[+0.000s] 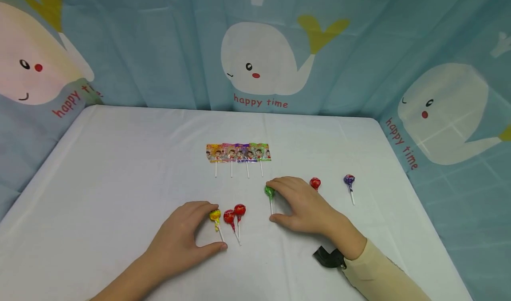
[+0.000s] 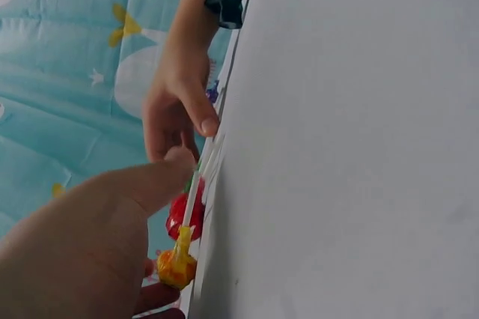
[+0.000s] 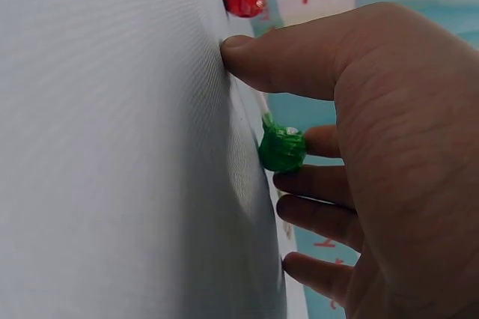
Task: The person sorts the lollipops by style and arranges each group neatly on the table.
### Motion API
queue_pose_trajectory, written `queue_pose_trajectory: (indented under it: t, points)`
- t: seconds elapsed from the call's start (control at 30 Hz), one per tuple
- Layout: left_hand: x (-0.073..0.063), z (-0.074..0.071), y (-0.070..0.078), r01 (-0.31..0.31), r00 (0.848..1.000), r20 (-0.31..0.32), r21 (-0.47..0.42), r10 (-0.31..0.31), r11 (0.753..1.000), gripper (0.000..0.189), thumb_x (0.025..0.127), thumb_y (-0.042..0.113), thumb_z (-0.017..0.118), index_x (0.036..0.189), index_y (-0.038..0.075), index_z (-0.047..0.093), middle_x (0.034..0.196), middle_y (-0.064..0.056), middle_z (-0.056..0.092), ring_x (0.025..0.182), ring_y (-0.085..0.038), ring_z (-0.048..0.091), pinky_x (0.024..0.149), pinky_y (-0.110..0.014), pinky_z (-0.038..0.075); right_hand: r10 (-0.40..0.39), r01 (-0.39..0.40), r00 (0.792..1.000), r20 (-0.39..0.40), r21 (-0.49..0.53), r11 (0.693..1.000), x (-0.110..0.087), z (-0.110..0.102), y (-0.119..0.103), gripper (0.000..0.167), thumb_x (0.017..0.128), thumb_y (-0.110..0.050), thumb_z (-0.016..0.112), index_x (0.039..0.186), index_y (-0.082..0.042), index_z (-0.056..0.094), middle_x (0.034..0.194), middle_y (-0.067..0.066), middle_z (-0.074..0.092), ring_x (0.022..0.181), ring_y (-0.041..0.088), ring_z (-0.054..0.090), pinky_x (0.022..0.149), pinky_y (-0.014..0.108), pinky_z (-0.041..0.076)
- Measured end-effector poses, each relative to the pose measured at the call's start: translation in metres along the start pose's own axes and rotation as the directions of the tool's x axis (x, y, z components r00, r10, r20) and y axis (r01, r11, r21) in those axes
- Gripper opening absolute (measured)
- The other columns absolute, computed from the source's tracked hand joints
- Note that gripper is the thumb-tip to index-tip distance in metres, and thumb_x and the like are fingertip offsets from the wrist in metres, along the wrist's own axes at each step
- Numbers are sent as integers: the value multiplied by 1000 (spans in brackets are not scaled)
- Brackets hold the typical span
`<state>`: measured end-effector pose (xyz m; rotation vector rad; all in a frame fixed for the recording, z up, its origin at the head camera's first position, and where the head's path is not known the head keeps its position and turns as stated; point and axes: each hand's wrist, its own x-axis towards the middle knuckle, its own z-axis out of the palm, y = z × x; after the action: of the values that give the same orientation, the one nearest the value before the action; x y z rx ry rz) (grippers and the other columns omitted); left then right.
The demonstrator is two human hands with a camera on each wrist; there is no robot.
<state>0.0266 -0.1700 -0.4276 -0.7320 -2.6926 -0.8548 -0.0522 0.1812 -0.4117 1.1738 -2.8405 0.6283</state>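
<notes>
My left hand spans a yellow-wrapped lollipop, index fingertip at its candy end and thumb near the stick's end. In the left wrist view the yellow lollipop lies along the gap between thumb and fingers. Similarly placed, my right hand has its fingertips against the head of a green lollipop, its thumb low beside the stick. The right wrist view has the green candy touching extended fingers. Two red lollipops lie side by side, sticks crossing, just right of the yellow one.
Behind my hands, several flat-wrapped lollipops form a row, sticks toward me. Another red lollipop is partly hidden by my right hand; a purple lollipop lies farther right. A blue whale-print curtain borders the white table.
</notes>
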Motion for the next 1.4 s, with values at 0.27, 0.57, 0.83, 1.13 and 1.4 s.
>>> queue_pose_trajectory:
  t: [0.27, 0.57, 0.83, 1.13, 1.4]
  points:
    - [0, 3, 0, -3, 1000, -27, 34, 4, 999, 80, 69, 50, 102, 133, 13, 73, 128, 4, 72, 123, -19, 66, 104, -44, 54, -6, 6, 1000, -10, 15, 1000, 1, 2, 2, 75, 89, -43, 88, 152, -10, 61, 150, 3, 63, 144, 24, 55, 122, 51, 41]
    - [1, 4, 5, 32, 999, 8, 61, -33, 998, 86, 69, 60, 100, 136, 14, 73, 129, 3, 72, 124, -21, 66, 103, -48, 57, -14, 14, 1000, -12, 11, 1000, 1, 2, 2, 74, 90, -43, 87, 152, -11, 61, 151, 2, 63, 143, 24, 56, 122, 51, 42]
    - [0, 6, -5, -141, 990, 0, 89, 141, 986, 84, 75, 59, 96, 140, 12, 71, 133, 1, 72, 125, -21, 66, 100, -46, 56, -21, 21, 1000, -10, 28, 999, 2, 2, 2, 75, 90, -42, 88, 152, -10, 61, 151, 2, 63, 143, 24, 56, 122, 51, 42]
    - [0, 5, -11, -279, 960, 14, 146, 280, 949, 74, 89, 60, 84, 147, 17, 68, 135, 2, 69, 126, -22, 64, 96, -44, 55, -9, 9, 1000, -3, 25, 1000, 2, 2, 0, 75, 90, -42, 88, 152, -11, 61, 151, 2, 63, 144, 24, 55, 122, 52, 42]
    - [0, 5, -12, -263, 965, 29, 163, 262, 951, 78, 89, 63, 82, 145, 11, 68, 136, 0, 70, 126, -23, 65, 98, -44, 55, -20, 20, 1000, -7, 12, 1000, 1, 3, 1, 75, 91, -43, 88, 152, -11, 60, 151, 2, 63, 143, 24, 56, 122, 51, 42]
